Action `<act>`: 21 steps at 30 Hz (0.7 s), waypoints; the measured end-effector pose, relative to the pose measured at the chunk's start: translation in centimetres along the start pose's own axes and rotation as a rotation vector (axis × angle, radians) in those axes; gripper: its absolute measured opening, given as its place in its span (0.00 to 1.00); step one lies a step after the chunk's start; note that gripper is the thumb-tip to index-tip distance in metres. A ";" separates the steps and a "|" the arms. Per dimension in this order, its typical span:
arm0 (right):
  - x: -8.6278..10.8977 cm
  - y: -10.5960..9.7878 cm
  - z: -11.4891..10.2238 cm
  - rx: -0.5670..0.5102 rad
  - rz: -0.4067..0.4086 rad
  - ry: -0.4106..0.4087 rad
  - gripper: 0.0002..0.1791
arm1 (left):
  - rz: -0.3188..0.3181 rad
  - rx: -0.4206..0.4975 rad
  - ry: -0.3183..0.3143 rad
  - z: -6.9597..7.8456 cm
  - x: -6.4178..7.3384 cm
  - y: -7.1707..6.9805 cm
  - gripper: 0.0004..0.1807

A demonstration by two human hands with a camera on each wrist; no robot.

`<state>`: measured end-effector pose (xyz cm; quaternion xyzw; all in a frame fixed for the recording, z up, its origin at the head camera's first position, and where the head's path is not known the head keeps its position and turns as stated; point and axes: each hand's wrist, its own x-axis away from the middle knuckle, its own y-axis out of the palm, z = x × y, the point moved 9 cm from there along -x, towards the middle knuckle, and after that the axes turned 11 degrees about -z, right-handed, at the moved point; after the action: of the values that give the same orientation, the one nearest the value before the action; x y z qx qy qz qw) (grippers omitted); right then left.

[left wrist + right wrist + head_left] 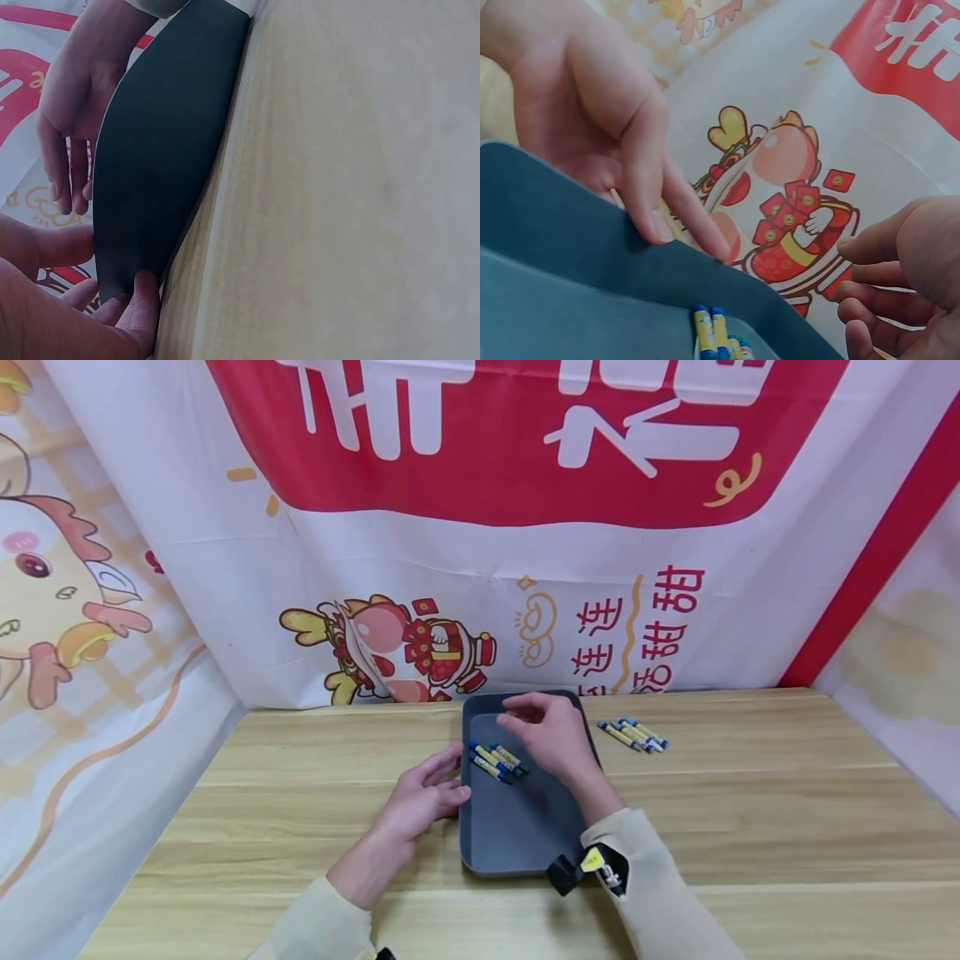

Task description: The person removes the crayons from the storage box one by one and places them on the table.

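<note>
A dark grey tray (pixel 510 835) lies lengthwise on the wooden table. Several crayons (pixel 489 756) with yellow wrappers and blue ends rest inside it, towards its left side; some also show in the right wrist view. At the tray's left wall is my left hand (pixel 422 795), its fingers fairly straight and touching the wall and rim. My right hand (pixel 553 735) hovers above the far part of the tray, fingers loosely bent, nothing visible in its grasp. On the table right of the tray lies a second group of crayons (pixel 633 735).
Behind the wooden table (pixel 322 777) hangs a white and red printed cloth (pixel 480 552), close to the tray's far end. A patterned cloth (pixel 82 635) covers the left side. The right wrist carries a strapped black device (pixel 611 868).
</note>
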<state>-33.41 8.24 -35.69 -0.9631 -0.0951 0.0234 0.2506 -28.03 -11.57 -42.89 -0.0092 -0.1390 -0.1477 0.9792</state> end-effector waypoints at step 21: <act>-0.5 1.4 1.8 -0.049 -0.039 0.074 0.14 | -0.005 0.008 -0.014 -0.2 -0.1 0.0 0.36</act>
<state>-33.86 7.82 -37.90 -0.9672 -0.1052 -0.0194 0.2306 -28.05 -11.52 -43.10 -0.0059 -0.1463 -0.1494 0.9779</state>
